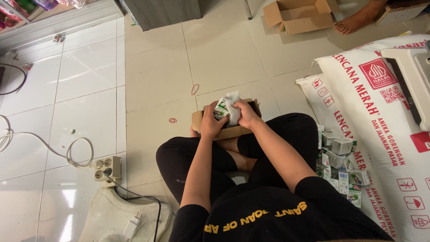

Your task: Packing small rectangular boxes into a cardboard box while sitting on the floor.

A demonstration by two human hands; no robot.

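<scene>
Your left hand [210, 122] grips a small green-and-white carton [220, 110]; your right hand [245, 114] clutches a crinkled clear plastic wrap [233, 107] touching it. Both sit over the open brown cardboard box [229, 131] on the floor by your crossed legs. One box here, one more box [299, 15] far off. Loose cartons [340, 166] piled at your right, count unclear. Two red rubber bands [195, 89] on the tiles.

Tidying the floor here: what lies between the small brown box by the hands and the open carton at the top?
Only bare tile floor between the small brown box and the open carton, per the head view.
</scene>
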